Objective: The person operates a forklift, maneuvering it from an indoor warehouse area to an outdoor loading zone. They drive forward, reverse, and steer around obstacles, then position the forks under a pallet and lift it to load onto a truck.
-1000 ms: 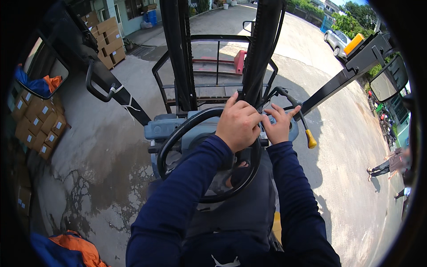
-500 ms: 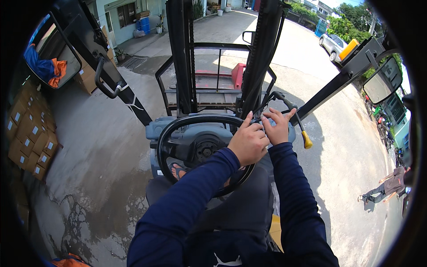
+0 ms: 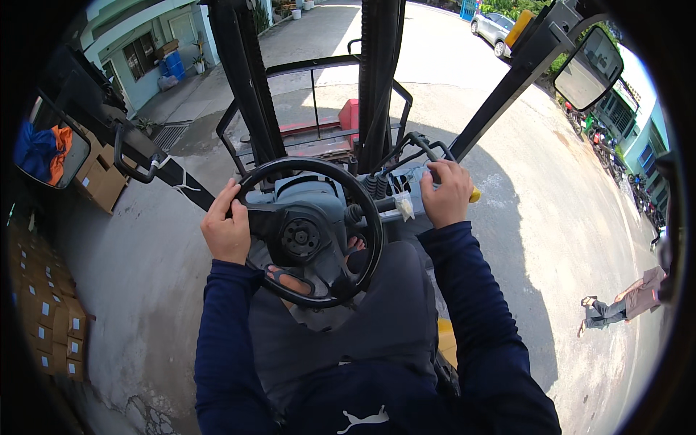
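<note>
My left hand (image 3: 227, 226) is on the left side of the black steering wheel (image 3: 375, 228), its fingers bent at the rim and its thumb apart from them. Over on the right, my right hand (image 3: 446, 192) curls its fingers at the top of a control lever (image 3: 429, 151); the fingertips partly hide the grip. A yellow lever knob (image 3: 475, 195) shows just beside that hand. Between wheel and right hand are a lever with black rubber boots (image 3: 375, 185) and a whitish wrapped bit (image 3: 404, 206). My sandalled foot (image 3: 290, 280) shows below the wheel.
The forklift's black mast (image 3: 375, 87) rises ahead, with a red object (image 3: 349, 116) beyond it. Stacked cardboard boxes (image 3: 54, 319) stand at left. A silver car (image 3: 494, 30) is parked far ahead. A person (image 3: 634, 296) walks at right, near parked motorbikes (image 3: 607, 151).
My left hand has gone from beside my right hand to the wheel's left side. My right hand has closed from spread fingers onto the lever. The view has shifted; the person at right has stepped along.
</note>
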Motion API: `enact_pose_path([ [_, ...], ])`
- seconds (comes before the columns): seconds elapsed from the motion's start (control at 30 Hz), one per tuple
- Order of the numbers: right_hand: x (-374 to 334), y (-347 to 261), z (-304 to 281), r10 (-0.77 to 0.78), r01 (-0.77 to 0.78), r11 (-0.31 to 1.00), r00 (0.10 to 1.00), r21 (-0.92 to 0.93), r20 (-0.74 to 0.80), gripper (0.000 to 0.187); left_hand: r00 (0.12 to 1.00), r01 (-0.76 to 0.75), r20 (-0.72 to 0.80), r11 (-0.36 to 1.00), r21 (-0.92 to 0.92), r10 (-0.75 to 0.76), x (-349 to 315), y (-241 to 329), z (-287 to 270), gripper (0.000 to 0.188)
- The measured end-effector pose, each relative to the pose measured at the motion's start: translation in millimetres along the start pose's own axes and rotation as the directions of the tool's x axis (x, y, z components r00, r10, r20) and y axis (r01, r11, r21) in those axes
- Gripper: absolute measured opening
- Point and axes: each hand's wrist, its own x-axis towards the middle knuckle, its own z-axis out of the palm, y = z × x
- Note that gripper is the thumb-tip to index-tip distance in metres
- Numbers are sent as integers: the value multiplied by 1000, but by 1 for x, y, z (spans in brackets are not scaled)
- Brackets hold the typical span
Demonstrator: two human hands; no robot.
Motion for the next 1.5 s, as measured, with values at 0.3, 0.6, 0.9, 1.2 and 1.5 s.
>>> enact_pose_path([
  [0.3,10,154,-34,138,-74,971,950,-226,281,37,996,9,93,1000,-14,-8,-98,58,56,32],
  [0.6,-8,383,93,215,-219,976,945,-12,247,26,991,-60,118,998,24,57,-150,6,343,29],
  [0.9,142,346,329,342,-374,918,914,129,218,36,985,-108,138,994,33,103,91,-159,475,25],
  [1.2,176,312,477,199,-206,960,978,190,56,35,996,-68,-61,998,-9,67,119,-295,505,27],
  [1.5,99,211,404,421,-421,907,906,20,39,39,960,-10,268,971,-240,76,110,-332,479,29],
])
